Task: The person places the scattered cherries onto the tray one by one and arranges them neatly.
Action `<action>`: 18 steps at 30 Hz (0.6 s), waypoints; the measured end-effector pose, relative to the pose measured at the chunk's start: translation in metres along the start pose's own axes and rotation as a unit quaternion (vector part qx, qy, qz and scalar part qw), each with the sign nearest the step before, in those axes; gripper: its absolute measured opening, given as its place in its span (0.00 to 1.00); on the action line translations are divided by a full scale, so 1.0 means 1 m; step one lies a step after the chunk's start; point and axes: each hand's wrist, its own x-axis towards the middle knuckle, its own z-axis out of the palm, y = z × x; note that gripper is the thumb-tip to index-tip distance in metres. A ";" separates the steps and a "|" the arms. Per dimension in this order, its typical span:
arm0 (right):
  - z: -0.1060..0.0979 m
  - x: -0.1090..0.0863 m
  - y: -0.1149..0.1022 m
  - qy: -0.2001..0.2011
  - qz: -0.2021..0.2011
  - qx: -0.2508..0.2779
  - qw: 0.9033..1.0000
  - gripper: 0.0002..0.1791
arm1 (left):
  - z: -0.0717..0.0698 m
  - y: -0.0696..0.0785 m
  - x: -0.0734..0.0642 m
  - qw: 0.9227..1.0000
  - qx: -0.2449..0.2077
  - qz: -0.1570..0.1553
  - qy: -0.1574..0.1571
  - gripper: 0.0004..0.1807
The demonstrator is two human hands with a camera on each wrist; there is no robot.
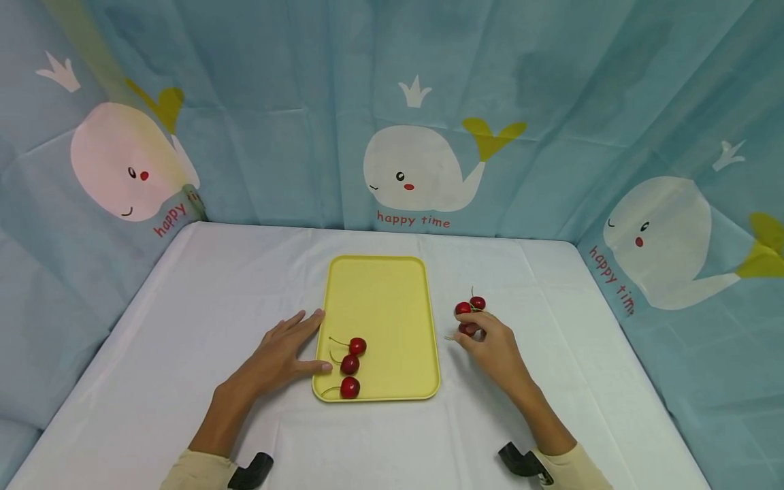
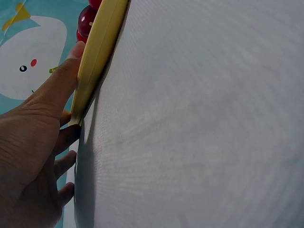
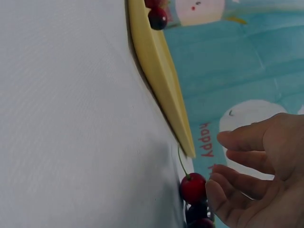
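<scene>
A yellow tray [image 1: 392, 306] lies on the white cloth. Three red cherries [image 1: 350, 365] with stems sit in a column at its lower left. My left hand [image 1: 278, 357] rests against the tray's left edge, fingers extended, thumb reaching over the rim. Right of the tray is a small cluster of cherries [image 1: 463, 309]. Over this cluster is my right hand [image 1: 493, 350], thumb and fingers bent loosely around the nearest cherry [image 1: 468, 329]. In the right wrist view, a gap shows between thumb and fingers, beside a cherry [image 3: 193, 188] with a green stem. The fingers partly hide the cluster.
White cloth [image 1: 245, 272] covers the table around the tray. A blue curtain [image 1: 275, 150] printed with whales stands behind it and along both sides. Dark wrist-worn devices [image 1: 251, 471] show on both forearms.
</scene>
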 end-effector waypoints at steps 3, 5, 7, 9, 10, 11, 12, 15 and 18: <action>-0.002 0.000 0.004 0.004 0.004 -0.004 1.000 0.20 | 0.000 0.000 0.000 1.000 -0.001 -0.001 -0.001 0.59; -0.003 0.001 0.006 0.005 0.006 -0.008 1.000 0.20 | 0.000 0.000 0.000 1.000 -0.001 -0.001 -0.002 0.59; -0.004 0.001 0.008 0.005 0.008 -0.013 1.000 0.20 | -0.001 0.000 0.000 1.000 -0.001 0.000 -0.002 0.59; -0.005 0.001 0.009 0.000 0.014 -0.018 1.000 0.21 | -0.001 0.001 0.000 1.000 -0.001 0.000 -0.002 0.59; -0.005 0.001 0.009 -0.005 0.018 -0.020 1.000 0.21 | -0.001 0.001 0.000 1.000 -0.001 0.000 -0.002 0.59; -0.005 0.001 0.009 -0.010 0.023 -0.022 0.999 0.22 | -0.001 0.001 0.000 1.000 -0.001 0.000 -0.001 0.59; -0.005 0.001 0.009 -0.015 0.027 -0.023 0.999 0.22 | -0.001 0.001 0.000 1.000 -0.001 0.000 -0.001 0.59; -0.005 0.001 0.009 -0.027 0.037 -0.029 0.999 0.24 | 0.000 0.001 0.000 1.000 0.000 0.000 0.000 0.59; -0.003 0.000 0.008 -0.032 0.036 -0.039 0.998 0.24 | 0.000 0.001 0.000 1.000 0.002 -0.001 0.001 0.59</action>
